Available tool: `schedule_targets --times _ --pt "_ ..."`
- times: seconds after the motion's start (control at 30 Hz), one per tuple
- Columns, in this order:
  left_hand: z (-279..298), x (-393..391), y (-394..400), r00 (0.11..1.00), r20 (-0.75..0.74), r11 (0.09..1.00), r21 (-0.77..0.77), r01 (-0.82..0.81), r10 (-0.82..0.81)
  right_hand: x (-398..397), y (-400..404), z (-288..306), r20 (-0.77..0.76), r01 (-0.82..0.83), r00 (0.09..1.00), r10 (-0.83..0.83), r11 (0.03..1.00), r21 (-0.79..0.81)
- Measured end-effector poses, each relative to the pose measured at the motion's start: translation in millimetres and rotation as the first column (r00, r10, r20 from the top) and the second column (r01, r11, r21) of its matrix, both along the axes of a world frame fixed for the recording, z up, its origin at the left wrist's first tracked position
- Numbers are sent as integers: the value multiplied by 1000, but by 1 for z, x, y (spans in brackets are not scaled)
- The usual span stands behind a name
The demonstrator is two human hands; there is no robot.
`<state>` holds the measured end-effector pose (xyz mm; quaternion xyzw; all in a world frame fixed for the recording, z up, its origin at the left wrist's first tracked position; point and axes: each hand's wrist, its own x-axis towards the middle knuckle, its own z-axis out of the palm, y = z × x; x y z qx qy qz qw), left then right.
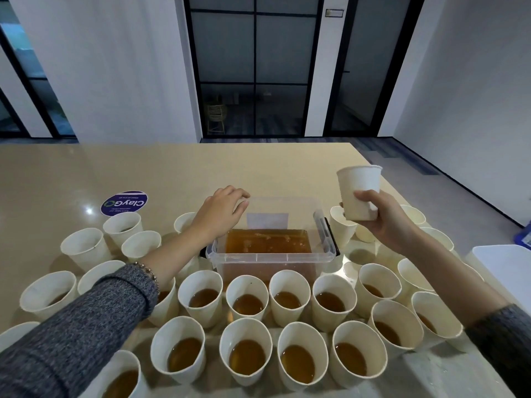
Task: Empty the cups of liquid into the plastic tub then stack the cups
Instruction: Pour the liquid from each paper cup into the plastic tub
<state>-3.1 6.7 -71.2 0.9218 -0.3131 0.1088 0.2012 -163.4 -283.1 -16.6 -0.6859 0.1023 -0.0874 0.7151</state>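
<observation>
Right hand (382, 216) at right of centre, holding a white paper cup (359, 192) upright in the air, thumb across its front wall, fingers wrapped behind; cup is up and to the right of the plastic tub (271, 255), not over it. Can't see inside that cup from this angle. Left hand (222, 212) is over the tub's upper-left corner, fingers loosely bent and pointing down at the rim, gripping nothing; contact with the rim can't be told. Tub is clear, sits mid-frame on the beige table (178, 168), partly full of amber liquid (268, 241), latch handle (330, 234) on its right side. Rows of filled cups (247, 351) across the bottom of the frame, each with amber liquid, packed close, several touching. More cups at left (86, 248) around the left forearm, contents mostly hidden. Right of the tub, a cup (342, 228) stands just below the held one, with more cups behind the right wrist. Round blue sticker (124, 203) on the table at upper left of the cup group. White lid-like object (502, 268) at the right edge. Grey knit sleeves (86, 317) on both arms, beaded bracelet (149, 272) on the left wrist.
</observation>
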Motion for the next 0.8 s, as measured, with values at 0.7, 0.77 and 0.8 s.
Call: schedule_targets --times 0.7,0.77,0.8 --pt "1 -1 -1 1000 1 1000 -3 0 0 -3 -39 -34 -54 -35 998 -31 446 -894" --pt "1 -1 0 1000 1 1000 -1 0 0 -1 -42 -39 -81 -65 996 -21 405 -912" --pt "1 -1 0 1000 2 1000 -1 0 0 0 -44 -41 -99 -85 995 -16 394 -915"
